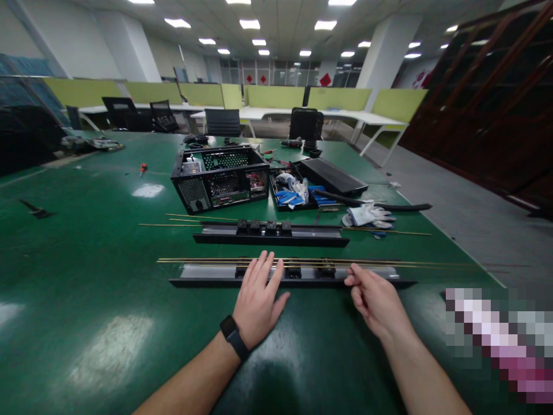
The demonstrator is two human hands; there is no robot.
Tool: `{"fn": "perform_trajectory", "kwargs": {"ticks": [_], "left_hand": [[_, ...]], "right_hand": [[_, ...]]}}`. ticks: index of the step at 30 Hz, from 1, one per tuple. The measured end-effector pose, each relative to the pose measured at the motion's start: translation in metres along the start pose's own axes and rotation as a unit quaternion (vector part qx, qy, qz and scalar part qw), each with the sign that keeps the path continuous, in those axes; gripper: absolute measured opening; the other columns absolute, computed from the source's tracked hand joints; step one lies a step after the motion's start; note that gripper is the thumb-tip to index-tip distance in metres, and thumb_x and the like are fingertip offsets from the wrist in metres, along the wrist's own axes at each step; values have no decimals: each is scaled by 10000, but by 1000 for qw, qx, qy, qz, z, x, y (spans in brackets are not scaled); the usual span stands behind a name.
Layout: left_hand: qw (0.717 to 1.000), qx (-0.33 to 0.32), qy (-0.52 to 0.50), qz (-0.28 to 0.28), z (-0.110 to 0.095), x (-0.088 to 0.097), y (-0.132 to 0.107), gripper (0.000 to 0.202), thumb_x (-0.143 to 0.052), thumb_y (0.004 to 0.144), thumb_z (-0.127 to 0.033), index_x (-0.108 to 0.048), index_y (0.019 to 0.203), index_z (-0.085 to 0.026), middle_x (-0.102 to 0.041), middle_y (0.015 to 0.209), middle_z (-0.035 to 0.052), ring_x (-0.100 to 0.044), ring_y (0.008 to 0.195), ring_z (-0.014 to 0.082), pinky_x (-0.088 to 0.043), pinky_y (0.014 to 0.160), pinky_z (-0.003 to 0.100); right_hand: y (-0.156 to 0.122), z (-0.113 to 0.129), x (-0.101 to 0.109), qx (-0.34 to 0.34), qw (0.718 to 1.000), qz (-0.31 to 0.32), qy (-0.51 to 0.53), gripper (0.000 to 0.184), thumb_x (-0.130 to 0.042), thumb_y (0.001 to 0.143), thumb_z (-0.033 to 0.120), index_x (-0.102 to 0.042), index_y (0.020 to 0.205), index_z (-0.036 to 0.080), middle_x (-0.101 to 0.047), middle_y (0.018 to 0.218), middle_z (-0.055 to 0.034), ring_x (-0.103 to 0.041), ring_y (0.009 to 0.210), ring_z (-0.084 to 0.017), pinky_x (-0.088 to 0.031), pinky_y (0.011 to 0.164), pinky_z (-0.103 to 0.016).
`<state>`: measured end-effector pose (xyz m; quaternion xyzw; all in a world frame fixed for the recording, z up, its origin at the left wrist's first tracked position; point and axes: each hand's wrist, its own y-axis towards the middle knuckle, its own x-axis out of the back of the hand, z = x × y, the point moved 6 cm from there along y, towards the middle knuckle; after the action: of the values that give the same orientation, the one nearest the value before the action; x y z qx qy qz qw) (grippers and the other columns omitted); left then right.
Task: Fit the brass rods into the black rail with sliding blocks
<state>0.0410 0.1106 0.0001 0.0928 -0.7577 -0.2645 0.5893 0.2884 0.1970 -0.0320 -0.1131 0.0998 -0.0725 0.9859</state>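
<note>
Several thin brass-coloured rods [194, 260] lie lengthwise over the nearer long black rail [203, 283], which has a silvery strip and black blocks [327, 267] along it. My left hand [259, 300], with a dark watch on the wrist, is stretched flat, its fingertips resting over the rods and one block. Farther right, my right hand [375, 297] is closed in a pinch at a rod; the exact grip is partly hidden by the fingers. Behind, a similar black rail [272, 239] carries black blocks [271, 227], with more rods about it.
An open black computer case [220, 178] stands behind the rails. Beside it are a black tray [276, 203] with blue-and-white gloves [294, 193], a black panel [332, 176], a black strip [401, 207] and white gloves [369, 215]. The green table [108, 253] ends at the right.
</note>
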Motion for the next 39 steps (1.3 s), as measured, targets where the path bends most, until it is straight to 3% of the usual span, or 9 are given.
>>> {"fn": "perform_trajectory", "kwargs": {"ticks": [5,11,18,25,33,39], "left_hand": [[1000,-2,3,-1,0,-2,-1,620,-581,905,-278,-374,1476,-153,-336,1565,160,-225,1484,314,-284,1179,537],[1000,-7,5,-9,-1,-2,-1,625,-595,896,-278,-383,1471,-152,-343,1562,160,-246,1477,317,-299,1175,531],[1000,-16,9,-10,-2,0,0,604,-566,916,-282,-377,1469,-131,-366,1546,172,-254,1474,316,-291,1177,531],[1000,-13,3,-8,-1,-2,0,630,-570,910,-271,-350,1489,-156,-356,1553,164,-251,1475,319,-290,1174,545],[1000,-9,1,-4,1,-4,1,643,-576,906,-264,-344,1496,-156,-357,1554,159,-246,1477,313,-281,1178,542],[1000,-7,5,2,1,-4,2,644,-582,907,-275,-350,1491,-136,-379,1540,166,-244,1478,310,-280,1182,532]], "right_hand": [[1,2,3,-8,1000,-21,9,400,-791,717,474,-652,844,122,-651,646,-34,-399,304,-48,-188,231,-148],[0,-3,-5,-19,1000,10,-13,435,-805,694,514,-639,821,132,-648,652,-30,-371,295,-38,-168,234,-148],[3,-2,2,-8,1000,0,19,388,-807,702,458,-643,830,131,-653,650,-32,-403,313,-49,-189,236,-149],[-1,-2,-3,-22,1000,5,-12,464,-801,691,533,-641,837,122,-648,649,-29,-382,293,-39,-175,233,-150],[3,2,0,-7,1000,-5,14,390,-797,711,460,-644,838,124,-659,669,-29,-408,316,-43,-196,238,-146],[2,2,-2,-26,999,-6,-28,460,-775,715,543,-646,859,125,-661,665,-39,-391,297,-44,-182,235,-151]]}}
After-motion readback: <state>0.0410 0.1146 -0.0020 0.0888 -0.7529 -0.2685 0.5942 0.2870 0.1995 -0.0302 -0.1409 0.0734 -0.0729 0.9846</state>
